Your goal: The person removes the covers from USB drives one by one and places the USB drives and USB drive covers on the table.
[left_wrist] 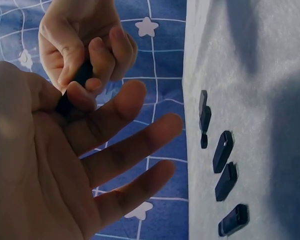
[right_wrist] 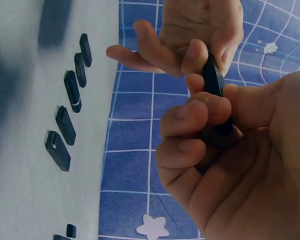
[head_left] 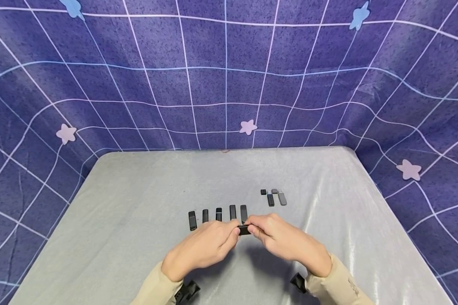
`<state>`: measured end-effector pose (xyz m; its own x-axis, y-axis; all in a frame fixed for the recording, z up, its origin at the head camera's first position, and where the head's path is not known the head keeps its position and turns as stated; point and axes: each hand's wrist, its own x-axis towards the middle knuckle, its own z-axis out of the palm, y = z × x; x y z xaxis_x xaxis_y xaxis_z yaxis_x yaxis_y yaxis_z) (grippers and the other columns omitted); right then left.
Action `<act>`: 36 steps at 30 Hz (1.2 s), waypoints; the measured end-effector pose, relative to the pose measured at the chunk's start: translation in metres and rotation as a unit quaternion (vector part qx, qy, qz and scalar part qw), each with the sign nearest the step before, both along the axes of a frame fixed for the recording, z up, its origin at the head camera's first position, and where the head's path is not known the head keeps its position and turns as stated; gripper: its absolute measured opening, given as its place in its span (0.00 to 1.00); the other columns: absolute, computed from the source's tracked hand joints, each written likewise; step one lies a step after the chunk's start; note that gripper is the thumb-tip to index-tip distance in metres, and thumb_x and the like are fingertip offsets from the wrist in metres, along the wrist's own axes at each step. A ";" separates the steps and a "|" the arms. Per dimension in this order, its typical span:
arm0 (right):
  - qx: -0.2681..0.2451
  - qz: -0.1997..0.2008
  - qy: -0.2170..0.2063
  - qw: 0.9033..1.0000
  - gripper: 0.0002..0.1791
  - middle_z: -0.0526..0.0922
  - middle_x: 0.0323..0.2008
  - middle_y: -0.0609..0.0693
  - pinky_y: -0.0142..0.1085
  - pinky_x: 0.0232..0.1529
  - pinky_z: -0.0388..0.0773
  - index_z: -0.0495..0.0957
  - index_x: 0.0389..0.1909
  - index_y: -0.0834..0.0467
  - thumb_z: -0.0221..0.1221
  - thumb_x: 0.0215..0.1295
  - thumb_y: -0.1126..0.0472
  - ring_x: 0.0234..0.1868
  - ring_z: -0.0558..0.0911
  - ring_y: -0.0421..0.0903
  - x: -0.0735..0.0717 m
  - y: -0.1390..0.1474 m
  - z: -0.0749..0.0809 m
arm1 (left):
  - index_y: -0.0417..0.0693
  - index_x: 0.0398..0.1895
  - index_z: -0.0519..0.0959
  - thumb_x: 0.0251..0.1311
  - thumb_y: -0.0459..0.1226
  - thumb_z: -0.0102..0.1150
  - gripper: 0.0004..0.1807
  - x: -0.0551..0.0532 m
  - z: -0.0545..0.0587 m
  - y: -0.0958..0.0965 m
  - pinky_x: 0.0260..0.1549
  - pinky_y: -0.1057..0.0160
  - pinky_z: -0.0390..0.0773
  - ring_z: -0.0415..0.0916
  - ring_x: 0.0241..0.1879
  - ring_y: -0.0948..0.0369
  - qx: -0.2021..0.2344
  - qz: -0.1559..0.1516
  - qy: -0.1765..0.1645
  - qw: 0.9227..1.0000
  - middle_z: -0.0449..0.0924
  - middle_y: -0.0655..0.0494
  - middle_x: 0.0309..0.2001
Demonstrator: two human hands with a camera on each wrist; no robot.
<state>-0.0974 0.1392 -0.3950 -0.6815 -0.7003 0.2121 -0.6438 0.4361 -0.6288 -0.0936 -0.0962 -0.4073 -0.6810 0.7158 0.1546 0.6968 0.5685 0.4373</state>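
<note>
Between my two hands, above the table's near half, is a black USB flash drive (head_left: 244,230). My left hand (head_left: 210,243) pinches one end of it with thumb and index finger, its other fingers spread in the left wrist view. The right hand (right_wrist: 230,145) grips the other end, thumb against curled fingers. Fingers cover much of the drive, so I cannot tell whether a cap is on it. Just beyond the hands, several dark flash drives lie in a row, among them a leftmost one (head_left: 192,220) and a rightmost one (head_left: 244,214).
Farther back at the right lie a black flash drive (head_left: 270,198) and a grey one (head_left: 282,198), both with metal plugs bare. A black cap (head_left: 263,192) and a grey cap (head_left: 274,191) lie beside them. A purple gridded curtain (head_left: 225,84) surrounds the grey-covered table (head_left: 137,182).
</note>
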 end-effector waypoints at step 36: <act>0.007 -0.060 -0.005 0.998 0.11 0.81 0.29 0.38 0.27 0.34 0.77 0.82 0.40 0.52 0.52 0.81 0.54 0.26 0.73 0.29 -0.004 -0.008 -0.005 | 0.62 0.32 0.74 0.82 0.43 0.38 0.17 -0.010 -0.001 -0.002 0.19 0.70 0.62 0.54 0.17 0.73 0.050 0.086 -0.090 0.991 0.59 0.73 0.17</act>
